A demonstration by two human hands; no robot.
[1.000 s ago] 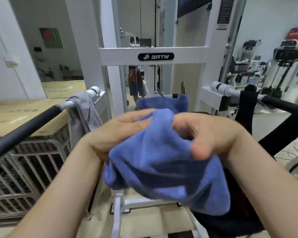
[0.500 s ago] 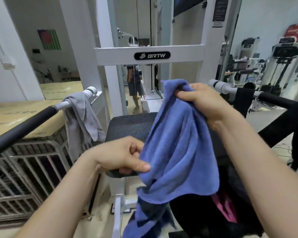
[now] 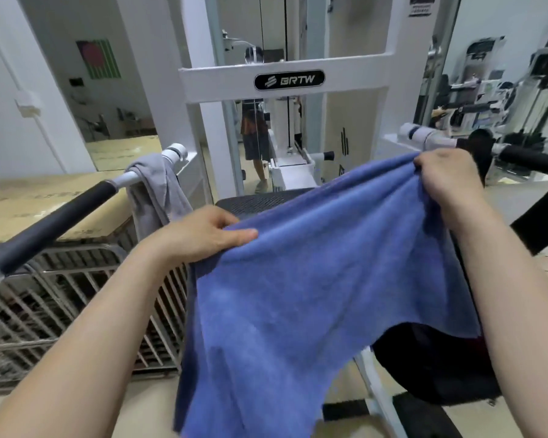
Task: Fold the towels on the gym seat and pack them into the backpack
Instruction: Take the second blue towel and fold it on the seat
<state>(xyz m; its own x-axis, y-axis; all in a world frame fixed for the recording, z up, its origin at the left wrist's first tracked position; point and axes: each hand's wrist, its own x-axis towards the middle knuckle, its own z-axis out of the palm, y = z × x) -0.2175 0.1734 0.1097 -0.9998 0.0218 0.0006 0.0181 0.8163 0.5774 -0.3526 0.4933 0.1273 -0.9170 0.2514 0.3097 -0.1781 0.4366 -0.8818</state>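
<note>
A blue towel [image 3: 301,289] hangs spread out between my two hands over the black gym seat [image 3: 253,202]. My left hand [image 3: 200,235] pinches its upper left corner. My right hand [image 3: 446,175] grips the upper right corner, held higher and farther away. The towel's lower edge drapes down in front of the seat and hides most of it. A grey towel [image 3: 157,191] hangs over the left handlebar [image 3: 54,222]. A black backpack [image 3: 431,368] sits low at the right, partly hidden behind the blue towel and my right forearm.
A white machine frame [image 3: 285,80] stands straight ahead behind the seat. The right handlebar [image 3: 532,159] crosses behind my right hand. A metal rack [image 3: 45,308] under cardboard sheets fills the left. Other gym machines stand at the far right.
The blue towel, bunched between both hands a second ago, now hangs spread wide. My right hand moved up and right with one corner. My left hand took the opposite corner and drew it left.
</note>
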